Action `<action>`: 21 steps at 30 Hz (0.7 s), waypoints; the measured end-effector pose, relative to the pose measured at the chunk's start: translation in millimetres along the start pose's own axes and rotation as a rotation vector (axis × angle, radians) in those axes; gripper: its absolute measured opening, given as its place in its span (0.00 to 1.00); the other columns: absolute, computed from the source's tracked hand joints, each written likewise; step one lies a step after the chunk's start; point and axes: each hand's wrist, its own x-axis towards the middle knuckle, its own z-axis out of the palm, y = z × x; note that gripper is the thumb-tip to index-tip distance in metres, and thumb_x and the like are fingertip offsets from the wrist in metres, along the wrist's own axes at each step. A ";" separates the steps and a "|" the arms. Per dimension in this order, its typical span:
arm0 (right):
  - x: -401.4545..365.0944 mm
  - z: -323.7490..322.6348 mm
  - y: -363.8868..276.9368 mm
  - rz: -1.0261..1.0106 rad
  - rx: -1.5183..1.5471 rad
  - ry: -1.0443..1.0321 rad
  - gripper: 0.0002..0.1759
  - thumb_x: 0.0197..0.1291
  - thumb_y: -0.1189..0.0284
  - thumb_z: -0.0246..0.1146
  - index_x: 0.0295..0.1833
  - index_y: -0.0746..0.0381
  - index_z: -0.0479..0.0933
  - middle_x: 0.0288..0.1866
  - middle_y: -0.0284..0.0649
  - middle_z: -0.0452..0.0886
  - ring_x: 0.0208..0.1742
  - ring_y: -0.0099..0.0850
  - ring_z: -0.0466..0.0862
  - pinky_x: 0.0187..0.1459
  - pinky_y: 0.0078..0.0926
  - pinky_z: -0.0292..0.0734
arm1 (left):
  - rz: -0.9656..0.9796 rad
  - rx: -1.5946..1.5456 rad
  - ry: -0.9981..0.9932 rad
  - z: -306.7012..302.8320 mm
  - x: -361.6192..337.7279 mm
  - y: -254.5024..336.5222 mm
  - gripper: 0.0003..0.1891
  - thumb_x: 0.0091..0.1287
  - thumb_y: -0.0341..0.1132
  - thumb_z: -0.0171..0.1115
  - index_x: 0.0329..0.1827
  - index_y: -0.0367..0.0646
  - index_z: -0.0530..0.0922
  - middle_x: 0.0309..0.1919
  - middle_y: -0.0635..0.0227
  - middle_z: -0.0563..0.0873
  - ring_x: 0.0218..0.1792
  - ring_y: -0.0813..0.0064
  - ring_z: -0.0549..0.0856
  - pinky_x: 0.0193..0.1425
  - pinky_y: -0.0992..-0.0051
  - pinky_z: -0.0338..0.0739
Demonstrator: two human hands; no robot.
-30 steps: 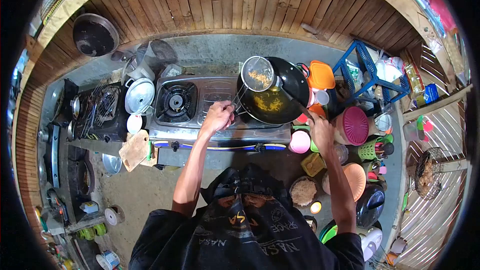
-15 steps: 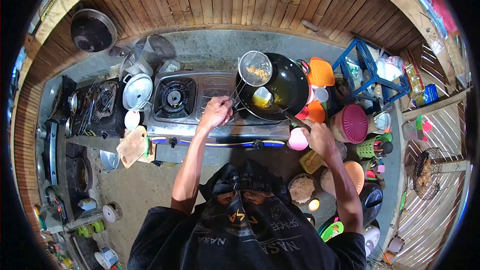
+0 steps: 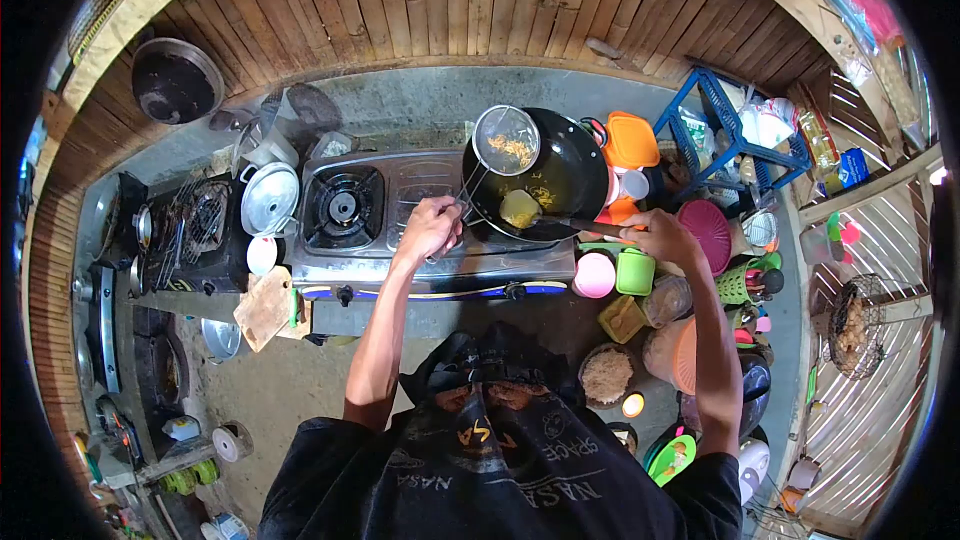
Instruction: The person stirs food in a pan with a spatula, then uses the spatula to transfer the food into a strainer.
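Note:
My left hand (image 3: 432, 229) is closed on the handle of a round wire strainer (image 3: 506, 140), held over the back left of the wok. Small golden-brown fried bits (image 3: 512, 150) lie in its mesh. My right hand (image 3: 660, 237) grips the handle of a spatula (image 3: 520, 208), whose blade dips into the oil near the wok's front left. The dark wok (image 3: 580, 160) sits on the right burner of the stove. Yellowish pieces (image 3: 543, 194) float in the oil beside the blade.
The left burner (image 3: 343, 207) is bare. Left of the stove are a lidded pot (image 3: 269, 198) and a cutting board (image 3: 265, 308). A blue rack (image 3: 735, 130), an orange container (image 3: 632, 140) and a pink lid (image 3: 704, 237) crowd the right side.
My right hand has moved right and up, bringing the spatula lower and flatter in the wok. The strainer stays over the wok in my left hand. The view has shifted slightly.

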 end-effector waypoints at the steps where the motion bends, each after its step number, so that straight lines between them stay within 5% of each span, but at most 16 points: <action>1: -0.9 -2.7 1.5 0.001 -0.001 -0.002 0.17 0.64 0.64 0.66 0.51 0.66 0.85 0.33 0.49 0.87 0.32 0.34 0.86 0.39 0.34 0.78 | -0.001 -0.002 0.000 -0.7 -0.2 -1.0 0.12 0.75 0.38 0.55 0.39 0.38 0.79 0.22 0.71 0.80 0.16 0.83 0.76 0.18 0.79 0.66; 4: -6.5 -18.5 -5.5 0.035 -0.028 -0.050 0.17 0.65 0.63 0.66 0.51 0.65 0.85 0.29 0.45 0.86 0.30 0.26 0.83 0.35 0.31 0.76 | -0.025 0.024 0.011 -1.3 -1.1 -0.2 0.12 0.75 0.37 0.54 0.38 0.37 0.79 0.22 0.70 0.80 0.16 0.83 0.76 0.18 0.77 0.66; 6: -12.7 -32.2 -18.8 0.191 0.005 -0.075 0.19 0.63 0.57 0.65 0.50 0.60 0.87 0.39 0.50 0.88 0.40 0.45 0.89 0.46 0.41 0.81 | -0.005 0.024 0.042 -0.6 -2.6 1.8 0.16 0.75 0.36 0.53 0.31 0.35 0.78 0.20 0.67 0.81 0.15 0.79 0.78 0.18 0.73 0.69; 10: -18.9 -48.9 -12.5 0.231 0.063 -0.043 0.20 0.65 0.57 0.65 0.51 0.62 0.86 0.38 0.50 0.89 0.39 0.43 0.89 0.45 0.42 0.81 | 0.024 0.087 0.060 1.8 0.9 -3.2 0.16 0.75 0.36 0.52 0.31 0.35 0.78 0.19 0.66 0.81 0.16 0.79 0.79 0.18 0.73 0.69; 12: -20.9 -60.4 -14.8 0.266 0.087 -0.066 0.18 0.68 0.62 0.64 0.56 0.61 0.85 0.28 0.36 0.84 0.28 0.20 0.79 0.32 0.24 0.74 | 0.027 0.109 0.079 4.8 4.7 -8.7 0.16 0.75 0.36 0.52 0.32 0.34 0.78 0.19 0.66 0.81 0.16 0.78 0.79 0.18 0.72 0.69; 16: -28.9 -73.9 -35.8 0.183 0.059 0.038 0.17 0.67 0.63 0.65 0.57 0.58 0.86 0.27 0.36 0.83 0.27 0.20 0.79 0.32 0.23 0.74 | 0.040 0.139 0.045 10.6 3.8 -12.3 0.15 0.75 0.36 0.52 0.32 0.35 0.79 0.18 0.67 0.80 0.16 0.79 0.78 0.18 0.73 0.68; 19: -25.9 -71.3 -45.1 0.184 0.019 0.095 0.17 0.66 0.63 0.66 0.57 0.58 0.86 0.29 0.37 0.84 0.29 0.23 0.82 0.34 0.27 0.77 | -0.055 0.039 -0.031 17.9 -1.4 -9.8 0.14 0.75 0.36 0.54 0.31 0.38 0.78 0.18 0.71 0.78 0.15 0.81 0.75 0.18 0.75 0.66; 21: -21.7 -59.8 -45.4 0.203 0.034 0.184 0.17 0.65 0.64 0.66 0.55 0.60 0.85 0.34 0.52 0.87 0.33 0.40 0.88 0.39 0.38 0.80 | -0.086 -0.049 -0.093 23.6 -6.3 -4.6 0.13 0.76 0.36 0.55 0.32 0.39 0.79 0.18 0.73 0.77 0.15 0.83 0.74 0.18 0.76 0.65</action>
